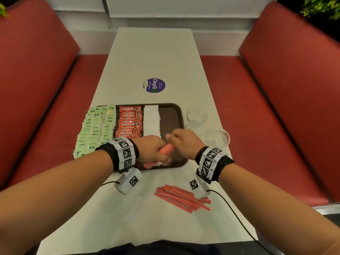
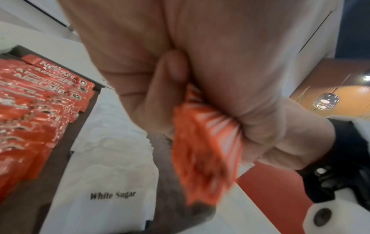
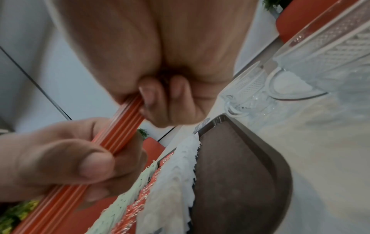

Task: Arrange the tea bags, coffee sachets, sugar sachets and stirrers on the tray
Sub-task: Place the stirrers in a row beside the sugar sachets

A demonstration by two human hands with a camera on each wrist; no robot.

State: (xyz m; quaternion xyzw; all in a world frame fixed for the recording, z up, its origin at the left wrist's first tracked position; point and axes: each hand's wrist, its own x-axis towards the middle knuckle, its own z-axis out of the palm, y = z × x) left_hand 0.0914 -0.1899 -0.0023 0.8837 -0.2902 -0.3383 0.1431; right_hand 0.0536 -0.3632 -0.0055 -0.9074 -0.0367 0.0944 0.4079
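Observation:
A brown tray (image 1: 172, 111) holds green tea bags (image 1: 95, 127) on its left, red coffee sachets (image 1: 129, 122) in the middle and white sugar sachets (image 1: 151, 120) beside them. Over the tray's near right part, both hands grip one bundle of red stirrers (image 1: 166, 150). My left hand (image 1: 152, 150) is curled round its near end, and my right hand (image 1: 181, 142) is curled round its far end. The bundle (image 2: 202, 150) sticks out of my left fist, and its striped sticks (image 3: 118, 131) run between both fists. A loose pile of stirrers (image 1: 182, 198) lies on the table.
Two clear glass cups (image 1: 196, 115) (image 1: 217, 137) stand just right of the tray. A round purple sticker (image 1: 154, 85) lies on the table beyond it. Red bench seats (image 1: 276, 107) flank the white table (image 1: 152, 52). Cables trail from both wrist cameras.

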